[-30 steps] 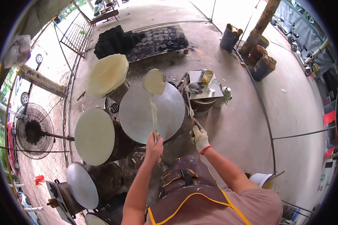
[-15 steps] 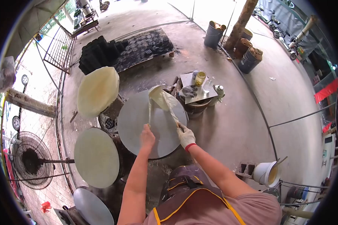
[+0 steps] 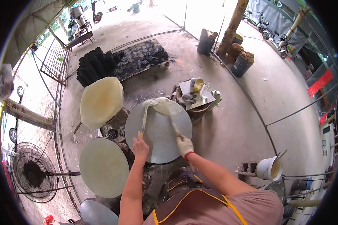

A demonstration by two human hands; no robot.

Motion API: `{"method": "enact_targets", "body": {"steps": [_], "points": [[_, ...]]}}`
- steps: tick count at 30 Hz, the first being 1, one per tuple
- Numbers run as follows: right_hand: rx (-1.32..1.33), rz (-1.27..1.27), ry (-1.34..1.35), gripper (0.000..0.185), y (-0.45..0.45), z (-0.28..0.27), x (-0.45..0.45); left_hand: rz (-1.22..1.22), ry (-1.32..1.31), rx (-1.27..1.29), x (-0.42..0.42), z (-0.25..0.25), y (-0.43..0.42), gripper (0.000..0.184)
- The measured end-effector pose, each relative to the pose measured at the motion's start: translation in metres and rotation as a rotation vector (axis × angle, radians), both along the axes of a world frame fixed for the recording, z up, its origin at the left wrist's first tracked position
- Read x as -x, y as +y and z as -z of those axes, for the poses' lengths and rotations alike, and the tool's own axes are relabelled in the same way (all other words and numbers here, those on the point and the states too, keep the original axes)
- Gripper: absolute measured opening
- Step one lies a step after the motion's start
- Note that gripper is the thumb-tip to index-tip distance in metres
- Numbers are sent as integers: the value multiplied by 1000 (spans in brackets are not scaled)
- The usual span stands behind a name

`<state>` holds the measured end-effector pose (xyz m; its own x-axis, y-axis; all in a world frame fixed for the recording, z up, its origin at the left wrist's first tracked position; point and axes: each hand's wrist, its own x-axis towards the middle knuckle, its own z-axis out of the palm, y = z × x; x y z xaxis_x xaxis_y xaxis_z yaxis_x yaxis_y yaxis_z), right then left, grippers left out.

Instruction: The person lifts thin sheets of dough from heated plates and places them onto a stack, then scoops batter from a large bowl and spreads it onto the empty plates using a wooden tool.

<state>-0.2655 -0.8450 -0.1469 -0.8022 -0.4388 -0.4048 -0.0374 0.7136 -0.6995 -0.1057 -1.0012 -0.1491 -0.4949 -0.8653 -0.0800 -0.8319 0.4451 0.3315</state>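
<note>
A pale, limp sheet (image 3: 162, 106), thin like a crepe or cloth, arches over the far part of a round grey griddle (image 3: 159, 137). Its two narrow ends run back towards me, one to each hand. My left hand (image 3: 140, 147) is bare and closed around the left end, above the griddle's near left part. At the griddle's right edge, my right hand (image 3: 185, 145), in a white glove with a red cuff, grips the other end, where something brownish like a handle shows. The fingers partly hide both grips.
Left of the griddle are a round plate with a cream-coloured layer (image 3: 101, 102) and another with a pale layer (image 3: 104, 167). A small board (image 3: 199, 98) with jars stands beyond on the right. Black briquettes (image 3: 95, 67) are stacked behind; a fan (image 3: 34, 172) stands far left.
The raised sheet has sunk lower and spread wider across the far rim of the griddle. My hands have moved slightly apart. The whole view has shifted a little.
</note>
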Motion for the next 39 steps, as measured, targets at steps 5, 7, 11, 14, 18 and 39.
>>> {"method": "enact_targets", "body": {"steps": [5,7,11,14,18,39], "points": [[453,128,-432,30,-18,36,18,14,13,119,-25,-1,-5,61],[626,284,-302,30,-7,76,19,-2,-2,186,-37,8,-15,64],[411,-123,-291,31,-46,35,4,8,49,212,-57,7,-16,58],[305,-94,-393,35,-27,13,29,-5,72,216,-81,0,-18,58],[231,-136,30,36,-24,27,18,25,50,268,-109,-3,-15,58],[373,-201,-126,35,-50,28,68,-392,912,-264,-150,-27,71,36]]}}
